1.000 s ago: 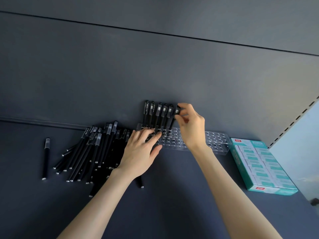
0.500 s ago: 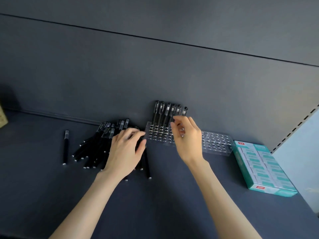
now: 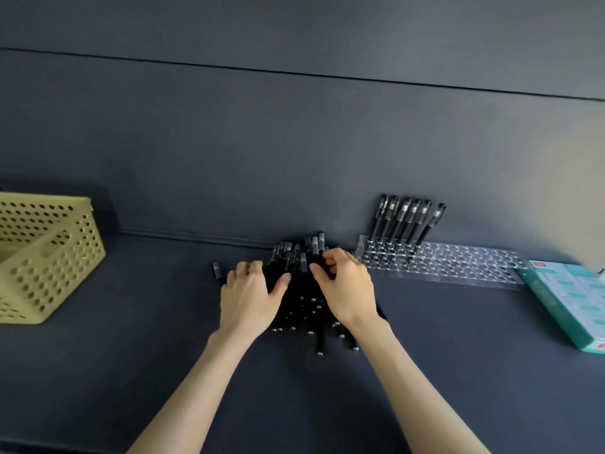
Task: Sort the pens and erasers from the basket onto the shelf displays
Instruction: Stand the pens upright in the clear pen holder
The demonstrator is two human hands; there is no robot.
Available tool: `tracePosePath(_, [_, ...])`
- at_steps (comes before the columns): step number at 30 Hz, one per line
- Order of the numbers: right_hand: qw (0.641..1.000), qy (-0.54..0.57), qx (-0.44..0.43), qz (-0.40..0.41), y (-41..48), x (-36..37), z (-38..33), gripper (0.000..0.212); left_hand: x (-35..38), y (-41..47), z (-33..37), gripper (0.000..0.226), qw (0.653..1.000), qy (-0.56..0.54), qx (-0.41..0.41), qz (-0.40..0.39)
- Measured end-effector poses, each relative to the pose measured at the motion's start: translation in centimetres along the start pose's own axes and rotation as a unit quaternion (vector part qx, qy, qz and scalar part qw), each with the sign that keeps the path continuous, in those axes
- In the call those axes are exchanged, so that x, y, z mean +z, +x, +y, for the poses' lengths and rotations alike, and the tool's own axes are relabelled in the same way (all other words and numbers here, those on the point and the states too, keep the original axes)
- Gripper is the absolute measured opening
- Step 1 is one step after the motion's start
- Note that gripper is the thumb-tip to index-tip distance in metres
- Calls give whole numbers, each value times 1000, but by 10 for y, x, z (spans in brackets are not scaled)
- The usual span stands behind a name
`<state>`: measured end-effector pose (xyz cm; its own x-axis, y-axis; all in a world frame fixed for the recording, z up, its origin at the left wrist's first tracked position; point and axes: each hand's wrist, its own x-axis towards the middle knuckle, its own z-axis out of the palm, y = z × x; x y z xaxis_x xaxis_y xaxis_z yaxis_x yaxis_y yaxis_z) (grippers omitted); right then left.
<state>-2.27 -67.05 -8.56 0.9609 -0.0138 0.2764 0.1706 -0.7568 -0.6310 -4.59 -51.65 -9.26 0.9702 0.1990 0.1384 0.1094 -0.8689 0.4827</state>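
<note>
A pile of black pens [image 3: 302, 290] lies on the dark shelf [image 3: 131, 371] at the middle. My left hand [image 3: 250, 293] rests on the pile's left side with fingers curled over pens. My right hand [image 3: 347, 286] is on the pile's right side, fingers curled around pens there. A clear acrylic pen holder [image 3: 458, 263] with many holes stands to the right against the back wall. Several black pens [image 3: 406, 221] stand upright in its left end. A teal box of erasers [image 3: 569, 299] lies at the far right.
A beige perforated plastic basket [image 3: 42, 257] sits at the far left of the shelf. One loose pen [image 3: 217, 271] lies just left of my left hand. The dark back panel [image 3: 294, 142] rises behind everything.
My right hand left the pens standing in the holder and came down onto the pile. My left hand shifted left on the pile. The view swung left, bringing the basket in.
</note>
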Motion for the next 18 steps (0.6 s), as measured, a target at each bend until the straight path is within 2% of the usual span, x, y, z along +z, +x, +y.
tracePosePath(4, [997, -20, 68, 23, 5, 17, -17, 43, -1, 20, -8, 67, 998, -35, 18, -50])
tracePosePath(8, [990, -2, 138, 18, 15, 19, -26, 47, 1, 43, -16, 55, 989, -86, 6, -116])
tracePosePath(12, [983, 34, 178, 7, 26, 19, -30, 41, -1, 57, -18, 47, 982, -131, -12, -138])
tracePosePath(16, [978, 61, 199, 12, 32, 20, -28, 34, -1, 62, -16, 29, 973, -170, 0, -155])
tracePosePath(18, [976, 69, 207, 6, 34, 19, -27, 32, 2, 67, -19, 28, 969, -191, 4, -158])
